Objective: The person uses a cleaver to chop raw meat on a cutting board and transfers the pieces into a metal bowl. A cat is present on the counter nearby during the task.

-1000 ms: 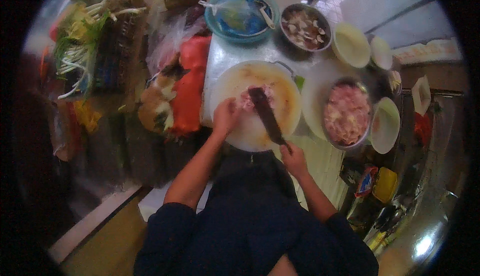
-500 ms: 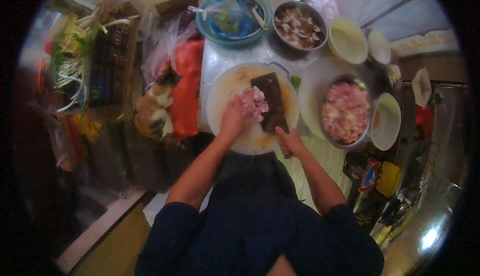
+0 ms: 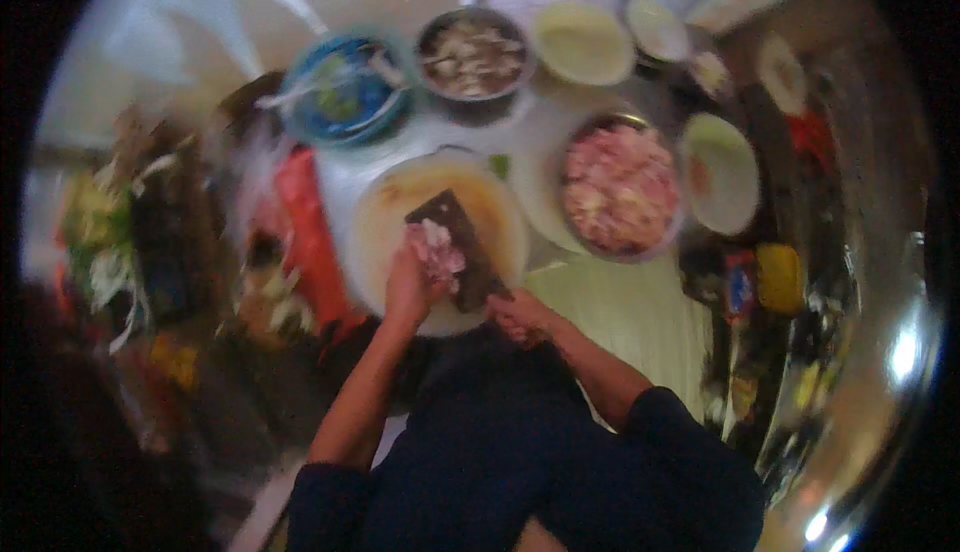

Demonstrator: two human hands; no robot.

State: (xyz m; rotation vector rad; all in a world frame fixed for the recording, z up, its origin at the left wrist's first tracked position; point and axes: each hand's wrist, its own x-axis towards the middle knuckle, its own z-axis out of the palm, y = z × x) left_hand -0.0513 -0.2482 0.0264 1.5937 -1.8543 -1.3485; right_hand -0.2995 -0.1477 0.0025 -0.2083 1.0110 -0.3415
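Note:
My right hand (image 3: 522, 318) is wrapped round the handle of a dark, broad-bladed cleaver (image 3: 478, 264). Its blade lies over the round, stained chopping board (image 3: 380, 214) in front of me. Pink chunks of raw meat (image 3: 437, 252) overlap the left side of the blade. Curled round them from the left is my left hand (image 3: 405, 287), its fingers partly hidden by the meat. Whether the chunks rest on the blade or only against it is hard to tell, as the picture is blurred.
Right of the board stands a metal bowl heaped with cut raw meat (image 3: 620, 192), with a pale bowl (image 3: 735, 187) beyond. Along the back are a blue-green basin (image 3: 300, 117), a bowl of pale cut pieces (image 3: 472, 57) and a yellowish bowl (image 3: 584, 44). A red bag (image 3: 312, 242) lies left.
The whole view has swung to the right, so the board and bowls appear farther left. The meat now overlaps the cleaver blade more. Both hands keep their hold.

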